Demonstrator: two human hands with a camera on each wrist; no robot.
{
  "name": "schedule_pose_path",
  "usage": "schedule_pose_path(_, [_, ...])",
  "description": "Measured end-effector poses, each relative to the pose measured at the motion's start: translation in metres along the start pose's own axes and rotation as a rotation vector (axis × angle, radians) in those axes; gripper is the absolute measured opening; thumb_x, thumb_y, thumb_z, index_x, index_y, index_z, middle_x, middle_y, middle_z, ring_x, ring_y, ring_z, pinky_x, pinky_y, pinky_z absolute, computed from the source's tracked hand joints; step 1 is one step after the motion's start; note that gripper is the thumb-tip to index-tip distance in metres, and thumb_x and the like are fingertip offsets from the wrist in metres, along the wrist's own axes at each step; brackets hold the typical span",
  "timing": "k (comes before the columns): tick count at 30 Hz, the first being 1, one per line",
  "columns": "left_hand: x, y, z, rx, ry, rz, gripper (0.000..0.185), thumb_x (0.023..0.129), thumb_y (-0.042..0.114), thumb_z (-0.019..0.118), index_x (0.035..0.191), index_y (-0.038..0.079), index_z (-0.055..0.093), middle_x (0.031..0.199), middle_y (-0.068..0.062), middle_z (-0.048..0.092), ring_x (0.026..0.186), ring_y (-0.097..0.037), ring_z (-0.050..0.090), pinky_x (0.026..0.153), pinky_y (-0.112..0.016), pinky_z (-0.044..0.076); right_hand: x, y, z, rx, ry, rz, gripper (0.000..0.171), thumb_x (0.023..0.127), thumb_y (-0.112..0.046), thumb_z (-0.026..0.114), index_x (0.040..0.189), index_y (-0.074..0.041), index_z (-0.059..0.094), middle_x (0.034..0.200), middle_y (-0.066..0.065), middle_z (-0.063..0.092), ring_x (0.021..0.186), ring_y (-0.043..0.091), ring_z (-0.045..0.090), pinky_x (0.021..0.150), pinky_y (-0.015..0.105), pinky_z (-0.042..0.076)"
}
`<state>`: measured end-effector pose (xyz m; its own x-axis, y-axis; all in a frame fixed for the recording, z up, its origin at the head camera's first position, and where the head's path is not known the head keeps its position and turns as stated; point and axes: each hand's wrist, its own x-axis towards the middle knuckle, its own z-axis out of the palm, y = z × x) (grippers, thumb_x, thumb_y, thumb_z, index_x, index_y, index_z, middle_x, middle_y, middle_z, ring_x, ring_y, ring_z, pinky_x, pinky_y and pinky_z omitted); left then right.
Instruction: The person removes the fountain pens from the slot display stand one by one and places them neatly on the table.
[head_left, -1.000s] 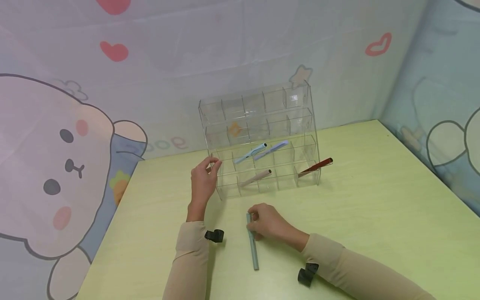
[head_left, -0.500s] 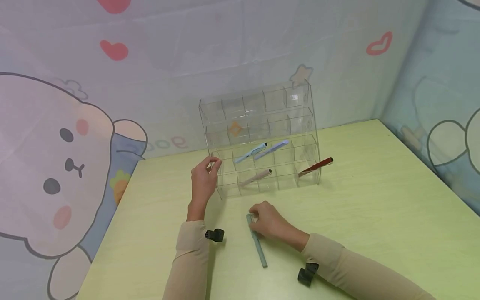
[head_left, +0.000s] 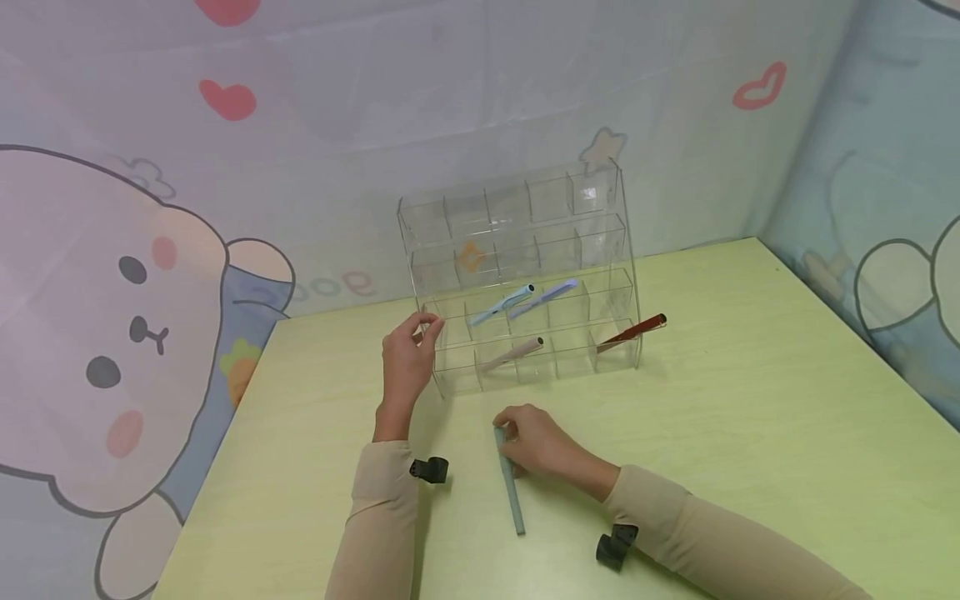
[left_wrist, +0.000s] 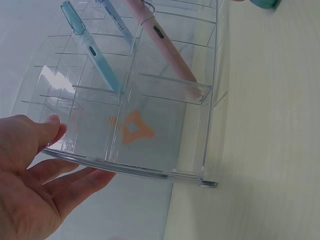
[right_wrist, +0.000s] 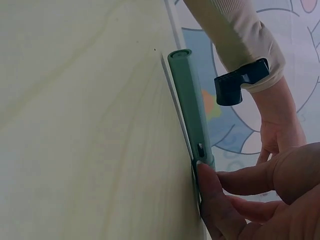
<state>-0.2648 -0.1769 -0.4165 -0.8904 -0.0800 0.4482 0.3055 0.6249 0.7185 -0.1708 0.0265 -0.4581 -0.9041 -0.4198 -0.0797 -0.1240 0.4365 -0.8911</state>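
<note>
A clear acrylic pen rack (head_left: 517, 332) stands on the table, with tiers of small compartments. At its left side, my left hand (head_left: 407, 358) pinches the side panel (left_wrist: 145, 171) between thumb and fingers. In front of the rack, my right hand (head_left: 536, 443) holds a green pen (head_left: 513, 496) near its far end. The right wrist view shows thumb and fingertips around the green pen (right_wrist: 189, 100), which lies low over the tabletop. A light blue pen (head_left: 501, 307) and a lavender pen (head_left: 543, 298) lean in one tier; a pinkish pen (head_left: 513, 355) and a dark red pen (head_left: 633, 333) lean in the lowest.
The pale yellow-green table (head_left: 750, 417) extends to both sides of the rack. Close behind the rack hangs a printed cloth backdrop (head_left: 322, 167). Each sleeve carries a small black wrist camera (head_left: 430, 471). The dark red pen sticks out past the rack's right side.
The green pen's near end has swung to the right, then partly back to the left, while my right hand keeps hold of it. My left hand and the rack have not moved.
</note>
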Motion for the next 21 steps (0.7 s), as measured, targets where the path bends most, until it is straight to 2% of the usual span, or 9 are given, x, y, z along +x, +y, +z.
schedule_pose_path(8, [0.0003, -0.0006, 0.0004, 0.007, -0.004, -0.006, 0.021, 0.101, 0.027, 0.063, 0.104, 0.007, 0.072, 0.126, -0.019, 0.066, 0.104, -0.044, 0.067, 0.089, -0.054, 0.054, -0.0012, -0.0002, -0.0012, 0.050, -0.008, 0.043, 0.037, 0.085, 0.012, 0.064, 0.122, 0.010, 0.059, 0.099, 0.017, 0.058, 0.061, 0.018, 0.064, 0.053, 0.030, 0.058])
schedule_pose_path(21, [0.0002, -0.0001, -0.0005, -0.006, -0.015, -0.026, 0.021, 0.101, 0.027, 0.063, 0.105, 0.008, 0.072, 0.128, -0.019, 0.065, 0.106, -0.043, 0.066, 0.089, -0.054, 0.054, -0.0004, 0.0006, -0.0026, 0.026, -0.019, 0.050, 0.038, 0.086, 0.007, 0.068, 0.123, 0.007, 0.059, 0.100, 0.015, 0.058, 0.053, 0.018, 0.064, 0.050, 0.030, 0.057])
